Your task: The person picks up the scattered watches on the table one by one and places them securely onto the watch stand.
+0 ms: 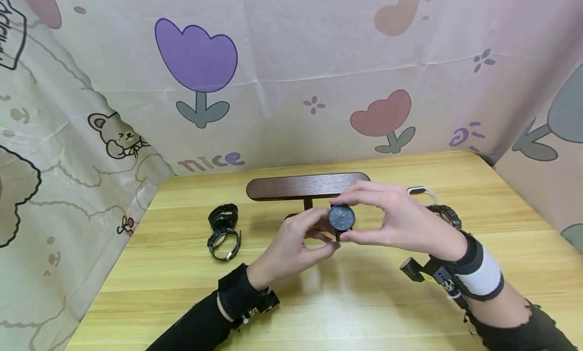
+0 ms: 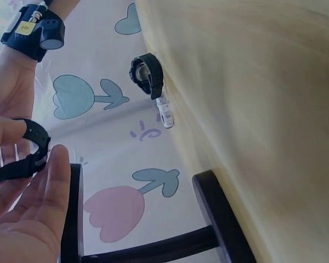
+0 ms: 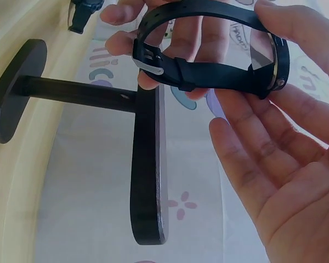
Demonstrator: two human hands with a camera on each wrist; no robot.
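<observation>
I see both hands meeting just in front of the dark wooden T-shaped stand [image 1: 307, 186], which I take as my landmark on the wooden table [image 1: 501, 229]; between them they hold a black wristwatch [image 1: 341, 218] with a dark round dial, lifted off the table and level with the stand's post; the left hand [image 1: 296, 245] has its fingers curled round the strap from the near side, thumb and fingertips pinching it; the right hand [image 1: 401, 219] arches over from the right, thumb and forefinger pinching the case while the other fingers stay loosely spread; in the right wrist view the strap [image 3: 208, 49] is buckled into a closed loop just beside the stand's crossbar; left of the stand 2 black watches [image 1: 224, 231] lie touching each other; right of the stand, partly hidden behind the right hand, lie a white band [image 1: 421, 191] and another black watch [image 1: 448, 214].
</observation>
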